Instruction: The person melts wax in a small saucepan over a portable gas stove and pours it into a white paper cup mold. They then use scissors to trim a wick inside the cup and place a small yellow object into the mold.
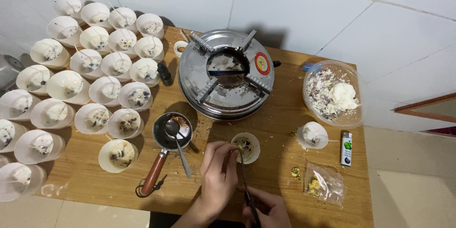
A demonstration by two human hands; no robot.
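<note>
- Right hand (266, 209) at bottom centre of frame, closed around long dark tweezers (244, 178); tips reach up to the rim of a small white cup (246, 147).
- Left hand (218, 176) just left of it, fingertips pinched on a tiny yellow fleck at the tweezer tips, touching the cup's near-left rim.
- Cup: small, round, white, upright on wooden table (275, 128), lower centre of frame; pale fill with dark purple-brown specks on top.
- Left of cup: small metal pot (172, 130) with wooden handle, spoon resting in it.
- Above: round steel heater plate (227, 74).
- Right side: clear bowl (332, 94) of white wax flakes, another small cup, green-white lighter (346, 148), clear bag (324, 183) of yellow bits.
- Left side of frame: many filled white cups (90, 62) in rows.
</note>
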